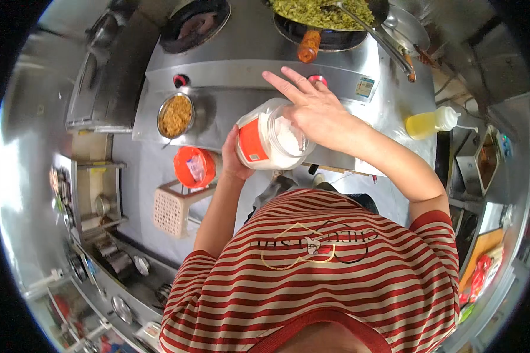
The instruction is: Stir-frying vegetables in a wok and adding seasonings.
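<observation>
My left hand (236,156) grips the side of a wide-mouthed clear plastic jar (271,159) with an orange-red label, tilted with its mouth towards the right. White powder or fine granules (288,137) lie inside it. At the jar's mouth is my right hand (316,110); two of its fingers extend outward, and the thumb side is hidden at the rim, so whether it pinches anything cannot be told. Beyond the hands, a wok (327,27) of chopped green food (309,12) stands on a stove burner, its wooden handle (309,46) pointing towards me and a long metal utensil (375,37) resting in it.
A metal bowl of brown chopped food (176,117) stands on the left of the steel counter (234,99). At the right is a squeeze bottle of yellow liquid (430,122). An orange-red bucket (194,167) and a beige plastic stool (172,211) are below left.
</observation>
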`<state>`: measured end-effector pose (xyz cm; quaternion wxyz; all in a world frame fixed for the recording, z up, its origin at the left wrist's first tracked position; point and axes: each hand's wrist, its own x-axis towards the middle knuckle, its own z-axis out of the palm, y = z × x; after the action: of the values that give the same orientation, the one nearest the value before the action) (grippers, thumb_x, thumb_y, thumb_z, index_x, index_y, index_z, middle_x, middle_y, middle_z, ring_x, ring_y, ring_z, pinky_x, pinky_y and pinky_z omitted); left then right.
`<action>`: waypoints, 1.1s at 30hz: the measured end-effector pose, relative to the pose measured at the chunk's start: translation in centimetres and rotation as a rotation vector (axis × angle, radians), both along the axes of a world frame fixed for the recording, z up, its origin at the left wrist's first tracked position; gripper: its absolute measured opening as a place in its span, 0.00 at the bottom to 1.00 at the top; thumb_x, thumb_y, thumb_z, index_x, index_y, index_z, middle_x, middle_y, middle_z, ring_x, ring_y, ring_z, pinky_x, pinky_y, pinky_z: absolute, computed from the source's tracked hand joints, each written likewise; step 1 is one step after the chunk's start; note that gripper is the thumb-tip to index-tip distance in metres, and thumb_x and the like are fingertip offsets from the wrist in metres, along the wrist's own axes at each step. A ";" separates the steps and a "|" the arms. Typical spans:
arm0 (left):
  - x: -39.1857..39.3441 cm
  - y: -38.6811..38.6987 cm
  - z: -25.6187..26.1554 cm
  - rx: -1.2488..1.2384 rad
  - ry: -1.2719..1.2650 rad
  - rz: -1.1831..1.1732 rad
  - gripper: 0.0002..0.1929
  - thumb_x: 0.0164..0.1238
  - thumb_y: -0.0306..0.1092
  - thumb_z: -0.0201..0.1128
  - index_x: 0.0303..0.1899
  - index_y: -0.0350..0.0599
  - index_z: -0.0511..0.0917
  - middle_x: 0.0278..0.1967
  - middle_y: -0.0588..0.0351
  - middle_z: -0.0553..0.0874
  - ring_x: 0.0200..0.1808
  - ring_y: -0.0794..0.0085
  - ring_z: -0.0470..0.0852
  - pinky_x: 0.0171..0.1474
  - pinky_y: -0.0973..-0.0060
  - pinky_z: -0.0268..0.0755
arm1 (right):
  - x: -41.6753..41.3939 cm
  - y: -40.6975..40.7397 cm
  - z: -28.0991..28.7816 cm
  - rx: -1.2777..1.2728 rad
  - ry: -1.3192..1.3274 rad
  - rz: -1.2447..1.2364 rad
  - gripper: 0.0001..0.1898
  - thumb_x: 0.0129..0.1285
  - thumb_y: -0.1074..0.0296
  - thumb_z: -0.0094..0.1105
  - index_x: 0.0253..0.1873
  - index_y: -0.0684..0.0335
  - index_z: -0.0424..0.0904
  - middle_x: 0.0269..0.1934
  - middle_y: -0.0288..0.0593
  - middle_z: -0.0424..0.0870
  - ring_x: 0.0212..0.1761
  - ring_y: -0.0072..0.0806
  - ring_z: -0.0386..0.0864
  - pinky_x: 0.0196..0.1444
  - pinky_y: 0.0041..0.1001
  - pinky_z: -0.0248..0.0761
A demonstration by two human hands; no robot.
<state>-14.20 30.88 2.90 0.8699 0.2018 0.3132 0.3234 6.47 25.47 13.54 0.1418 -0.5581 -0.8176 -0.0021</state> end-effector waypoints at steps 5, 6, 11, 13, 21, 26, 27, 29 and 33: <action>-1.3 5.0 1.7 0.093 -0.082 -0.040 0.26 0.66 0.51 0.45 0.57 0.40 0.66 0.55 0.49 0.74 0.56 0.60 0.73 0.59 0.62 0.64 | -1.6 1.5 2.7 0.044 0.218 0.042 0.11 0.40 0.73 0.62 0.34 0.63 0.81 0.64 0.46 0.60 0.64 0.44 0.60 0.56 0.37 0.66; -1.6 6.0 1.9 0.120 -0.048 -0.022 0.26 0.66 0.50 0.46 0.57 0.39 0.66 0.54 0.49 0.74 0.56 0.60 0.73 0.59 0.62 0.64 | -2.1 1.9 3.7 0.086 0.204 0.042 0.12 0.40 0.73 0.62 0.34 0.63 0.81 0.63 0.45 0.61 0.62 0.44 0.63 0.54 0.35 0.68; -2.9 10.0 3.3 0.918 0.344 -0.039 0.24 0.66 0.48 0.49 0.55 0.38 0.68 0.53 0.49 0.76 0.53 0.61 0.75 0.57 0.62 0.66 | -3.3 4.5 5.8 0.224 0.028 -0.011 0.14 0.45 0.75 0.57 0.40 0.57 0.81 0.24 0.34 0.74 0.26 0.29 0.76 0.24 0.28 0.71; -2.4 11.5 4.7 0.555 0.077 -0.041 0.23 0.68 0.46 0.46 0.56 0.38 0.67 0.53 0.49 0.75 0.54 0.62 0.75 0.58 0.62 0.65 | -3.2 5.7 6.2 0.234 0.031 -0.021 0.14 0.45 0.75 0.57 0.40 0.58 0.81 0.24 0.35 0.74 0.27 0.30 0.76 0.24 0.28 0.70; 0.0 18.4 6.0 0.105 -0.217 -0.094 0.22 0.67 0.46 0.48 0.54 0.38 0.69 0.52 0.50 0.76 0.53 0.63 0.76 0.57 0.63 0.67 | -0.7 11.5 7.0 0.339 -0.068 -0.095 0.09 0.44 0.76 0.57 0.35 0.63 0.79 0.25 0.41 0.74 0.27 0.35 0.76 0.25 0.32 0.70; 3.9 22.6 6.9 0.255 -0.246 -0.064 0.22 0.66 0.46 0.49 0.54 0.40 0.69 0.52 0.51 0.77 0.53 0.64 0.75 0.56 0.65 0.67 | 2.4 15.4 6.6 0.074 0.012 -0.136 0.04 0.46 0.76 0.58 0.29 0.66 0.78 0.24 0.49 0.75 0.27 0.44 0.75 0.28 0.36 0.69; 4.7 23.5 7.1 0.264 -0.260 -0.051 0.22 0.66 0.46 0.50 0.54 0.41 0.69 0.52 0.51 0.76 0.53 0.64 0.75 0.57 0.66 0.67 | 3.2 16.4 6.7 0.039 0.114 -0.138 0.03 0.46 0.76 0.57 0.28 0.67 0.78 0.22 0.50 0.75 0.25 0.46 0.74 0.27 0.35 0.68; 6.7 24.8 7.6 0.279 -0.287 -0.060 0.22 0.66 0.46 0.50 0.54 0.41 0.69 0.52 0.51 0.76 0.53 0.64 0.75 0.57 0.66 0.67 | 4.9 18.1 7.1 -0.027 0.247 -0.221 0.03 0.46 0.77 0.54 0.25 0.71 0.75 0.19 0.55 0.73 0.20 0.43 0.73 0.26 0.33 0.66; 10.7 26.3 9.1 0.371 -0.235 -0.042 0.23 0.65 0.47 0.51 0.54 0.40 0.68 0.52 0.52 0.76 0.54 0.65 0.75 0.57 0.68 0.66 | 8.8 20.8 6.7 -0.133 0.507 -0.395 0.05 0.47 0.76 0.53 0.25 0.72 0.76 0.14 0.45 0.69 0.15 0.23 0.67 0.20 0.26 0.62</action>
<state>-3.49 57.22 12.00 0.8549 0.3259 0.1406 0.3784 15.23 46.26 20.24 0.3009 -0.6968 -0.6304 0.1630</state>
